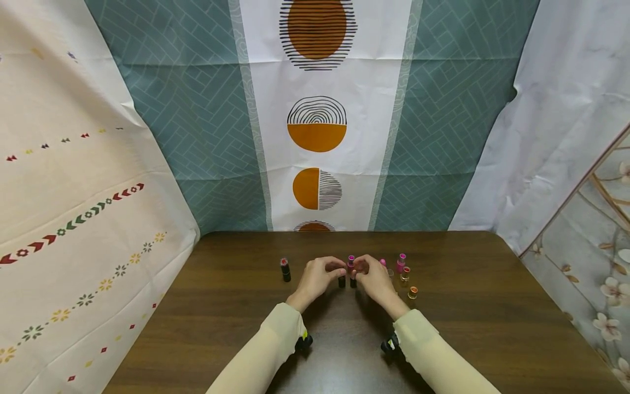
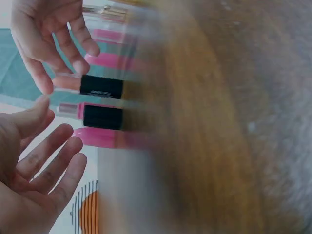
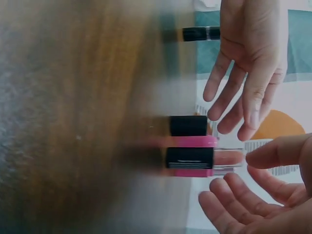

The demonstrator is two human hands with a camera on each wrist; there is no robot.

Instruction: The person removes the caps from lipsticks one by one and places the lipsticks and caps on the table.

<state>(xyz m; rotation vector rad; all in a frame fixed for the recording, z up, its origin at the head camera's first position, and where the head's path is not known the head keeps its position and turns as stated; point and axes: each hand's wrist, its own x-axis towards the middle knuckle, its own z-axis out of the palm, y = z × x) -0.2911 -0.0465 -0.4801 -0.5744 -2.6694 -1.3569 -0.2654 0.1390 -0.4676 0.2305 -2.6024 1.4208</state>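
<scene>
My left hand (image 1: 316, 278) is poised around the top of a black-based lipstick (image 2: 103, 117) standing on the wooden table. Its fingers are loosely bent and spread, with no clear contact. Just to the right stands another black-based lipstick (image 3: 190, 158) with a peach bullet under a clear cap. My right hand (image 1: 375, 278) hovers at that cap, thumb (image 3: 273, 155) close to its end and fingers relaxed. Both hands' fingertips come near each other above the lipsticks. Behind this pair stands a pink lipstick tube (image 1: 351, 261); the fingers partly hide it in the head view.
A separate black lipstick (image 1: 285, 270) stands to the left. On the right are a pink tube (image 1: 401, 263), a gold-toned tube (image 1: 405, 274) and a nearer gold one (image 1: 413, 293). Patterned cloths (image 1: 197, 137) hang behind the table (image 1: 236, 328).
</scene>
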